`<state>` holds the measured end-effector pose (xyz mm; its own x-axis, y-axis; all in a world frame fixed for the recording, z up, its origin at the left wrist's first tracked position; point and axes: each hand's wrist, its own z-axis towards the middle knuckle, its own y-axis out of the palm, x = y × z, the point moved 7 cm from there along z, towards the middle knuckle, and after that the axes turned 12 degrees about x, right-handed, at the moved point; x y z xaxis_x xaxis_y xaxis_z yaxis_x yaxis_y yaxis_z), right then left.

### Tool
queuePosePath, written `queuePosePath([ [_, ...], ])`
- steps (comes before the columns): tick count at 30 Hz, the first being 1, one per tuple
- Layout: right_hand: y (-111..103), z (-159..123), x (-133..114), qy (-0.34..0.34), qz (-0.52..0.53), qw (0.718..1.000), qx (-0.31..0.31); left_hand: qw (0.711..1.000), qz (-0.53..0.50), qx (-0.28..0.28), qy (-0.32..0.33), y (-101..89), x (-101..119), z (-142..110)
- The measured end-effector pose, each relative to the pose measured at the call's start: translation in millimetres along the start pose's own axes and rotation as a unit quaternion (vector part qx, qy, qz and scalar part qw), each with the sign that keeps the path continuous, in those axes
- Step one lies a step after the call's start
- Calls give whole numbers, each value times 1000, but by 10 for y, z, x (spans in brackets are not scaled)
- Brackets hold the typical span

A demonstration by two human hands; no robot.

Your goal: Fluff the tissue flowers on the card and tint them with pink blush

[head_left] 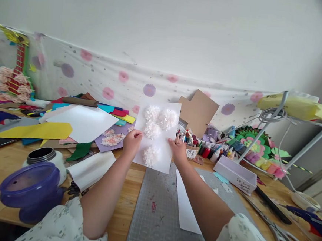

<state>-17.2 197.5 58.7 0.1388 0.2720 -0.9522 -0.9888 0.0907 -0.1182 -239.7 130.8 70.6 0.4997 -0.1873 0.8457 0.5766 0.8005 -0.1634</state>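
A white sheet of paper (pixel 162 154) with several fluffy pale paper flowers (pixel 151 131) on it is held upright above the table. My left hand (pixel 132 145) pinches its left edge between thumb and fingers. At the opposite edge, my right hand (pixel 178 150) grips the sheet, thumb on the front. Three flowers sit close together in the upper part, and one lies lower down by itself. Below the sheet is a grey cutting mat (pixel 153 224), with a white strip of paper (pixel 186 208) partly hidden by my right forearm.
On the left stand a purple plastic bowl (pixel 30 184) and a white jar (pixel 60 162), with coloured sheets behind. Scissors (pixel 280 234), a glue gun (pixel 306 217) and a white box (pixel 234 174) lie right. Paint bottles (pixel 206 151) and cardboard (pixel 203 111) stand near the wall.
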Motion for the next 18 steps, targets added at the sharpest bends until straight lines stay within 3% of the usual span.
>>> queuePosePath([
  [5, 50, 122, 32, -30, -38, 998, 48, 998, 21, 41, -34, -41, -223, -156],
  [10, 128, 168, 8, -50, -74, 994, 63, 998, 23, 59, -24, -48, -209, -199],
  [18, 80, 168, 6, -47, -96, 991, 81, 994, -2, 109, 1, -141, -62, -261],
])
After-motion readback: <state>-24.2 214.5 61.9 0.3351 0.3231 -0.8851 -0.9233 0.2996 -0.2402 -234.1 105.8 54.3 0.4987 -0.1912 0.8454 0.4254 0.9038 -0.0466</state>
